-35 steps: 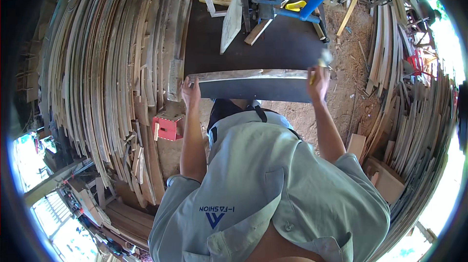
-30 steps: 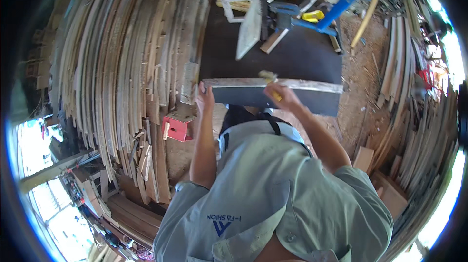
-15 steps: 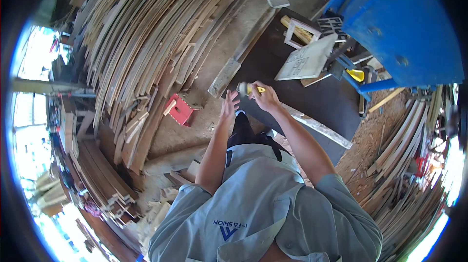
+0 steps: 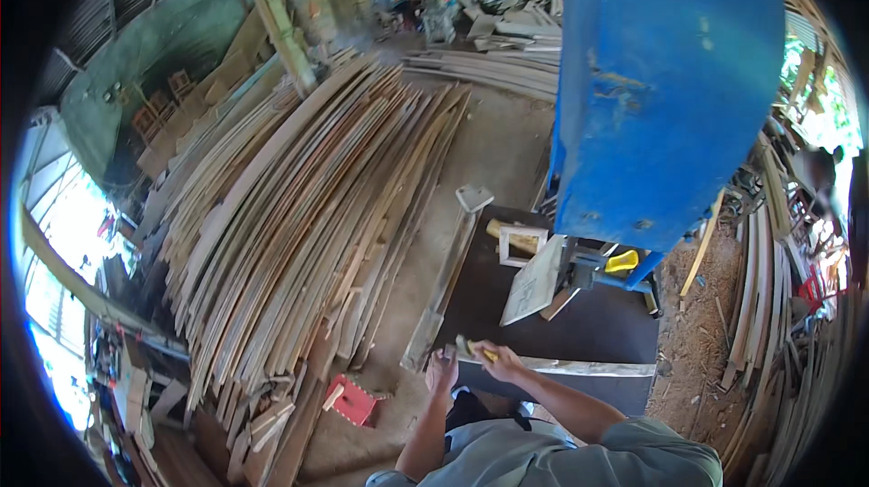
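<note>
My right hand point(image 4: 503, 364) is closed around a small yellow tool with a grey head point(image 4: 464, 345); its exact kind is too small to tell. Close to the left of that head is my left hand point(image 4: 441, 373), with its fingers drawn together. What the left fingers hold, if anything, cannot be made out. Both hands are above the near edge of a dark tabletop point(image 4: 579, 333), where a pale wooden strip point(image 4: 588, 367) runs along the border.
A blue machine housing point(image 4: 670, 89) rises at the right above the table. Near its foot are a white frame point(image 4: 522, 247), a pale board point(image 4: 534, 283) and a yellow piece point(image 4: 622, 261). Long stacked planks point(image 4: 299, 233) fill the left. A red stool point(image 4: 356, 404) stands on the floor.
The view has tilted up, bringing the far workshop into sight. My left fingers, spread before, are now drawn together near the tool. My right hand still holds the yellow tool.
</note>
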The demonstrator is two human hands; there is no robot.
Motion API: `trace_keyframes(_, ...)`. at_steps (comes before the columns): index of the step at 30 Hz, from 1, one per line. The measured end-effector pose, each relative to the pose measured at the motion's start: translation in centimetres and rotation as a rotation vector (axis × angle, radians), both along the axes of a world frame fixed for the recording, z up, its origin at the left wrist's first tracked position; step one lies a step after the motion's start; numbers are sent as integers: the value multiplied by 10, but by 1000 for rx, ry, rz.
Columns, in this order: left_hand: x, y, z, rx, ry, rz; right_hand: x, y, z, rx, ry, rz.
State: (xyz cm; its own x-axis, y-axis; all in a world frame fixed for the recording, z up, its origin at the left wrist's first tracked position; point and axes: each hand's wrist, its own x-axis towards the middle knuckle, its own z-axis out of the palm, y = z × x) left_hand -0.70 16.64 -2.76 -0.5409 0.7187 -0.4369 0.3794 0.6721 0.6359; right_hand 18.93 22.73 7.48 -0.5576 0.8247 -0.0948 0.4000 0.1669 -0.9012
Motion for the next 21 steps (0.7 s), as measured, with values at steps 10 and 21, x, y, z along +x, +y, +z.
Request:
trace_keyframes(10, 18, 32, 45, -26, 225, -285, 206, -32, -1, -148, -200, -399)
trace_keyframes(21, -1, 31, 21, -23, 88, -315, 290, -52, 47, -73, -873, -703)
